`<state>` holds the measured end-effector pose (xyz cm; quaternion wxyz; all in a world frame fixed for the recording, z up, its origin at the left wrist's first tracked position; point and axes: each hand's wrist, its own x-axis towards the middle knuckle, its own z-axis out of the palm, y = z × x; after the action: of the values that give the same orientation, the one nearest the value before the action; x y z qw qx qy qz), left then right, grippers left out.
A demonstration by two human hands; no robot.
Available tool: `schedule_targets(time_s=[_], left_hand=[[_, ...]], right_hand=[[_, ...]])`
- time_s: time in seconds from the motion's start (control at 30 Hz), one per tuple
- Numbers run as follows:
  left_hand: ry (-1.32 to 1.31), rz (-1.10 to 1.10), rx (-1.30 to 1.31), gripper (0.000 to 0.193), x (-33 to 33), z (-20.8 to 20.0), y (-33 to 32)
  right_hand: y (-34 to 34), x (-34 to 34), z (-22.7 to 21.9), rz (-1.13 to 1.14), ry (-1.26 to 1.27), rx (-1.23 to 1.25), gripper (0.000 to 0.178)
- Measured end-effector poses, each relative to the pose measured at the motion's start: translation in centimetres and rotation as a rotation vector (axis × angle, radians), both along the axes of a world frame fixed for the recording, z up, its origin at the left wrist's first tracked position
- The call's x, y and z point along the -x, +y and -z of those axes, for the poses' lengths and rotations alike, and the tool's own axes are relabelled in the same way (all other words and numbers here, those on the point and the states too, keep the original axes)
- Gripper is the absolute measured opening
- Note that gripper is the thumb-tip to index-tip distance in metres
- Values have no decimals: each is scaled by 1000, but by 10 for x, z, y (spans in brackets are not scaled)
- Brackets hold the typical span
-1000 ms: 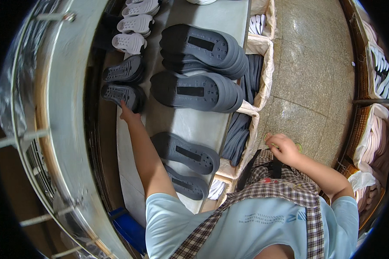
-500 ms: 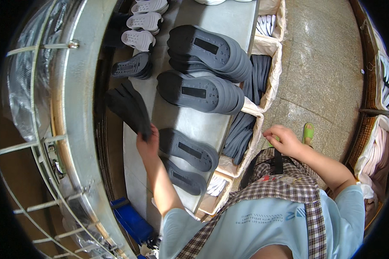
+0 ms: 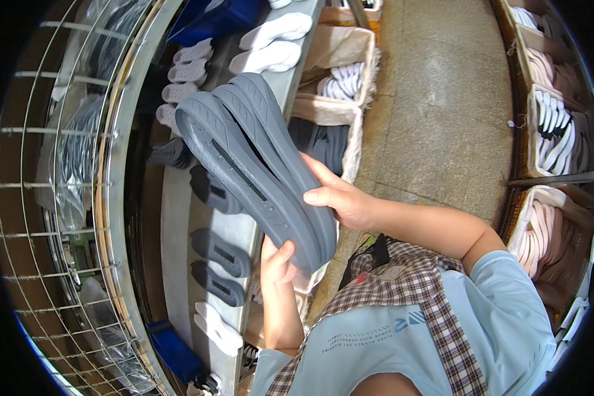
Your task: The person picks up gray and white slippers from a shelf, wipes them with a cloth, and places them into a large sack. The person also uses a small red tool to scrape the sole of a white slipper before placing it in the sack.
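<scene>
A stack of several thick grey shoe soles is held at a tilt above the metal bench, with both of my hands closed on its near half. My left hand grips the lower end, its thumb against the side. My right hand clasps the right side, thumb lying over the edge of the soles. Beneath and left of the stack, more dark grey soles lie on the bench. A pair of white soles rests nearer to me.
White soles and a blue bin stand farther along the bench. Cloth-lined baskets holding soles line its right side. More baskets stand across the floor aisle. Left is a metal wire frame.
My left hand has come back from the bench's far-left side, where it held dark soles. My right hand has moved left, and both now hold a grey stack. The view has shifted.
</scene>
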<state>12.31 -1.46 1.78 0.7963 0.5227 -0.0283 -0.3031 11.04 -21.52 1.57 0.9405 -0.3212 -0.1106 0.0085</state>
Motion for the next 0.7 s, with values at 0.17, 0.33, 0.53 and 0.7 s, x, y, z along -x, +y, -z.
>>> schedule_targets(time_s=[0.17, 0.33, 0.53, 0.7], left_hand=[[-173, 13, 85, 68, -20, -3, -73], [-116, -91, 111, 51, -35, 12, -109], [-80, -20, 236, 52, -47, 33, -106], [-69, 27, 240, 53, -65, 42, -95]], right_hand=[[-58, 34, 1, 12, 3, 170, 77], [-85, 39, 7, -1, -9, 148, 71], [-95, 31, 14, -3, -18, 199, 70], [-91, 22, 12, -27, -2, 232, 70]])
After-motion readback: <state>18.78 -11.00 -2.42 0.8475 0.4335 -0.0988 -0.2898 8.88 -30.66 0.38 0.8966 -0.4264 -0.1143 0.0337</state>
